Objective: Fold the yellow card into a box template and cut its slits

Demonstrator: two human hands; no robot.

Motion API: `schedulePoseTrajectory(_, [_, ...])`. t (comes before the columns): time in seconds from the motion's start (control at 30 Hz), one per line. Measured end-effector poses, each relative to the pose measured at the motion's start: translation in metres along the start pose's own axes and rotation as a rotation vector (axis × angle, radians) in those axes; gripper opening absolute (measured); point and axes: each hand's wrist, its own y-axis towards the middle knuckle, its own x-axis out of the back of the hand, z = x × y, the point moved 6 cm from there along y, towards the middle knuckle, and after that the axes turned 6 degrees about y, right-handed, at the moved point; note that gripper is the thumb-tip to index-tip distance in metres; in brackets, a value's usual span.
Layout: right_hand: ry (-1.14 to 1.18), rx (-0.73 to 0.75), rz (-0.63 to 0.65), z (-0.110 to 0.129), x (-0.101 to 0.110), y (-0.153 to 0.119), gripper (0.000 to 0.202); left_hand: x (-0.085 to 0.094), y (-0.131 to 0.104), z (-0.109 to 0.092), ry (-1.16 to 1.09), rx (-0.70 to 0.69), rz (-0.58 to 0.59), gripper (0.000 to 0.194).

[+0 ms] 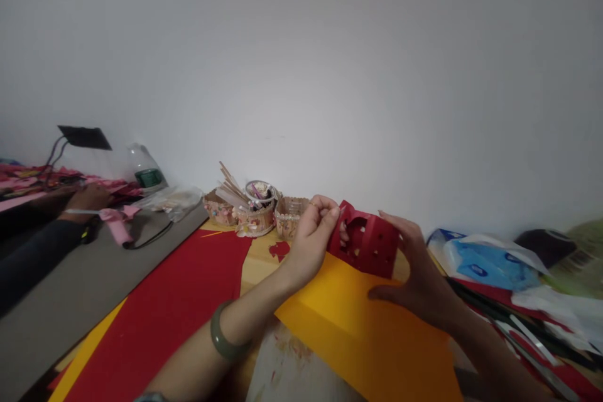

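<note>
My left hand (315, 229) pinches the left edge of a red piece of cut paper (379, 242) between thumb and fingers. The paper has a large curved opening and several small holes, and fingertips show through the opening. At the paper's right side is my right hand (419, 270), its thumb and fingers spread wide. A fingertip comes close to the top right corner, perhaps touching it, while the thumb is stretched out over an orange-yellow sheet (377, 333). That sheet lies beneath both hands. A small red paper scrap (279, 251) rests on the wooden table left of the held piece.
Decorated baskets (257, 221), one with sticks, stand against the wall. A large red sheet (188, 301) and a grey board (108, 282) lie left. Another person's hand (89, 201) is beyond, near a plastic bottle (146, 168). Blue-white packaging (490, 264) and scissors (532, 352) are at right.
</note>
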Motion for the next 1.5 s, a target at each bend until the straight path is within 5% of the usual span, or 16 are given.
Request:
schedulePoseTrajectory(0.07, [0.146,-0.093,0.114,-0.005,-0.003,-0.001,0.08,0.001,-0.004,-0.013,0.286,-0.279,-0.036,0.011])
schedulePoseTrajectory(0.2, [0.201,-0.185,-0.064,0.007,0.014,0.002,0.056,-0.007,-0.021,-0.029,0.582,-0.745,-0.045,0.006])
schedulePoseTrajectory(0.4, [0.06,-0.095,-0.114,0.046,0.023,0.008,0.05,-0.018,-0.04,-0.037,0.655,-0.999,0.043,0.01])
schedulePoseTrajectory(0.63, [0.205,-0.258,0.013,0.035,0.018,0.007,0.047,-0.014,-0.051,-0.038,0.644,-1.101,-0.069,0.01])
schedulePoseTrajectory(0.8, [0.288,-0.3,-0.016,0.035,0.019,0.014,0.038,-0.013,-0.045,-0.031,0.57,-1.017,-0.078,0.018])
schedulePoseTrajectory(1.0, [0.033,-0.256,-0.135,0.03,0.024,0.013,0.037,-0.013,-0.027,-0.015,0.374,-0.503,0.114,0.03])
schedulePoseTrajectory(1.2, [-0.184,-0.09,-0.172,0.041,0.021,0.013,0.037,-0.016,-0.017,-0.004,0.425,-0.082,0.034,0.037])
schedulePoseTrajectory(1.5, [-0.11,-0.16,-0.107,0.032,0.018,0.012,0.032,-0.014,-0.011,-0.007,0.284,0.037,0.131,0.023])
